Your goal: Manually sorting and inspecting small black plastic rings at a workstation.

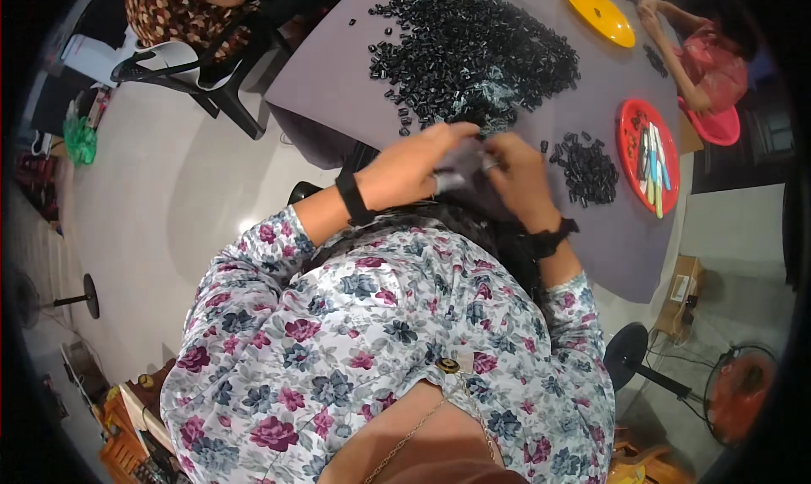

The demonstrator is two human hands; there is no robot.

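My left hand [416, 165] and my right hand [521, 178] face each other close together at the table's near edge. Their fingers are curled inward; whatever small thing they pinch is hidden and smeared by motion. A pale covering wraps a finger on each hand. Just beyond them spreads a large heap of small black plastic pieces [448, 49], with whitish thin scraps [494, 91] on its near side. To the right of my right hand lies a smaller pile of the same black pieces [589, 173].
A red plate [627, 150] holding several slim-handled tools [655, 167] and black bits sits at the right. Farther off is a yellow plate [583, 2], near another person's arms [676, 57]. A dark chair [224, 83] stands left of the purple-grey table [325, 78]; a fan [629, 357] is lower right.
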